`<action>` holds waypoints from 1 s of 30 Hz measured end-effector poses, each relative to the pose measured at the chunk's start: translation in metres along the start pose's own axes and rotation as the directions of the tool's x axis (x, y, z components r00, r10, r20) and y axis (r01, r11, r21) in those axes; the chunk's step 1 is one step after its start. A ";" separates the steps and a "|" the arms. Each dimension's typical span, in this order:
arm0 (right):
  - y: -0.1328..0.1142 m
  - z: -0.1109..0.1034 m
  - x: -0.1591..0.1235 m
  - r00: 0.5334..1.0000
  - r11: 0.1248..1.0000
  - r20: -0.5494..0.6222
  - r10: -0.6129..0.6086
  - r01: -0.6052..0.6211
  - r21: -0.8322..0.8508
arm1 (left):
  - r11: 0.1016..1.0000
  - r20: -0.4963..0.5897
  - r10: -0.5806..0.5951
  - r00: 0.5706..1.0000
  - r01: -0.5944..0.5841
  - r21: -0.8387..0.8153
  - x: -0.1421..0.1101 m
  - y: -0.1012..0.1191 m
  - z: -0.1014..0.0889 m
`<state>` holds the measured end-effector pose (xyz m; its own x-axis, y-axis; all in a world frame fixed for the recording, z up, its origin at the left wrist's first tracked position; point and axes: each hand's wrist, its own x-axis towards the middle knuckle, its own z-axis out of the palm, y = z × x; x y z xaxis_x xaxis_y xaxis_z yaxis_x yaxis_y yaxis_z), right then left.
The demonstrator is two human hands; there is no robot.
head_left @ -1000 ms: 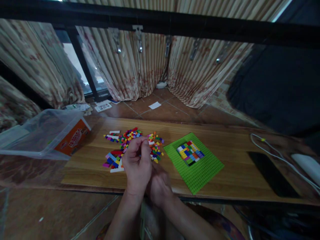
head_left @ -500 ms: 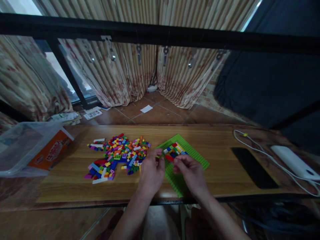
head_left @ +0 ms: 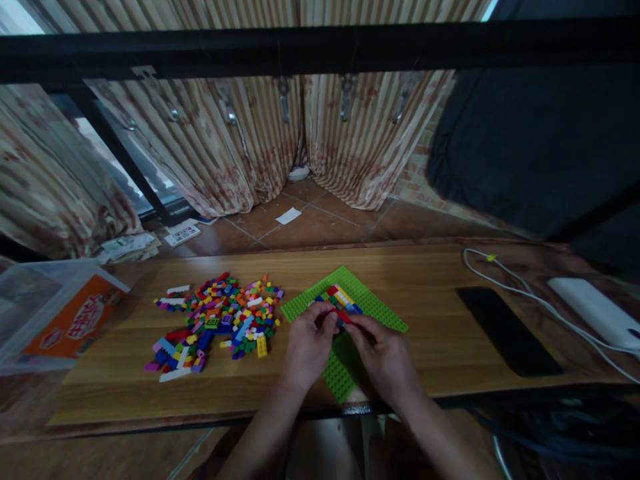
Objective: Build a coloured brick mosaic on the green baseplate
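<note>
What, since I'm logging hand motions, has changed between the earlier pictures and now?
The left hand and right hand moved rightward, from the brick pile to the green baseplate. A red brick now shows between their fingertips. Though the view shifted, the green baseplate, black slab and plastic bin look unmoved.

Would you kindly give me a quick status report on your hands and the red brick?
Right hand pinching red brick; left hand at its other end, grip unclear. Brick over green baseplate. Hands partly hide the multicoloured bricks there.
</note>
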<state>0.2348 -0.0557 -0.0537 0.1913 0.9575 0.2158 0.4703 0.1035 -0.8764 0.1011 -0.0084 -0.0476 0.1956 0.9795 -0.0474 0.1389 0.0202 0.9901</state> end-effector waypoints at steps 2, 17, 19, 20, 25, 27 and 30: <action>0.004 -0.002 0.001 0.997 0.997 -0.065 -0.033 0.029 -0.074 | 0.990 -0.031 0.055 0.998 -0.050 0.129 0.000 0.000 0.002; 0.010 0.019 0.011 0.959 0.971 -0.282 -0.015 -0.054 -0.234 | 0.854 -0.200 0.129 0.971 -0.006 0.521 0.016 -0.002 -0.002; 0.009 0.019 0.011 0.955 0.966 -0.295 -0.003 -0.074 -0.249 | 0.847 -0.185 0.124 0.975 -0.007 0.531 0.017 -0.002 0.001; 0.009 0.020 0.012 0.953 0.964 -0.304 0.003 -0.084 -0.251 | 0.844 -0.179 0.121 0.976 -0.007 0.537 0.017 -0.001 0.002; 0.010 0.020 0.013 0.941 0.975 -0.337 0.031 -0.103 -0.198 | 0.827 -0.170 0.122 0.978 -0.005 0.561 0.022 -0.001 0.008; 0.011 0.019 0.013 0.942 0.977 -0.333 0.032 -0.100 -0.188 | 0.826 -0.179 0.138 0.974 -0.013 0.563 0.024 -0.002 0.011; 0.010 0.018 0.013 0.946 0.977 -0.322 0.034 -0.100 -0.190 | 0.826 -0.206 0.144 0.968 -0.002 0.564 0.027 -0.004 0.014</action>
<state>0.2265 -0.0368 -0.0678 0.4742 0.8229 0.3129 0.6041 -0.0456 -0.7956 0.1193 0.0154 -0.0548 0.0089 0.9923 0.1238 0.6616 -0.0986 0.7433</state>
